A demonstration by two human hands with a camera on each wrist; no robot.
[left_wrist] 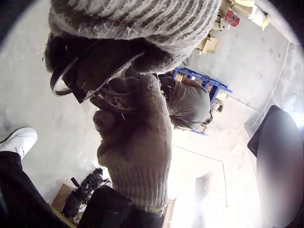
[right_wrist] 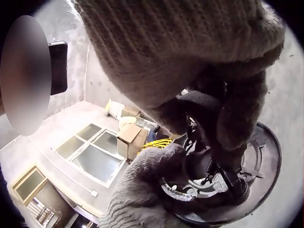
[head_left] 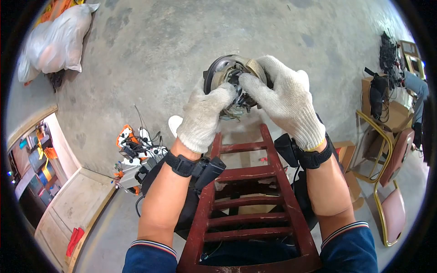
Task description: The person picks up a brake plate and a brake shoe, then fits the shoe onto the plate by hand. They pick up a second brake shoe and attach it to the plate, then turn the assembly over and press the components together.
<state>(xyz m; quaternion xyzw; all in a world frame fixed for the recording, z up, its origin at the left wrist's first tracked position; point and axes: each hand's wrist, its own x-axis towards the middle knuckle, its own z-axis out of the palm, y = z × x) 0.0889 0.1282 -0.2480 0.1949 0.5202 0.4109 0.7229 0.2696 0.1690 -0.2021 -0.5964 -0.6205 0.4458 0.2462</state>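
Both hands wear off-white knitted gloves and hold a round drum brake assembly [head_left: 234, 111] out in front of the body. It has a dark outer rim, curved brake shoes and small metal parts inside. My left hand [head_left: 205, 113] grips its near left side, thumb bent in over the middle. On the opposite side, my right hand [head_left: 289, 100] curls round the edge, and its thumb reaches into the centre. In the right wrist view a coil spring [right_wrist: 209, 165] shows among the inner parts, between the gloved fingers. Shadow and the gloves hide much of the mechanism.
A dark red wooden chair back [head_left: 243, 173] stands between the forearms, below the brake. Orange and black tools with cables [head_left: 136, 145] lie to the left on the concrete floor. Gold-framed chairs [head_left: 393, 211] stand right; a plastic bag [head_left: 59, 43] sits far left.
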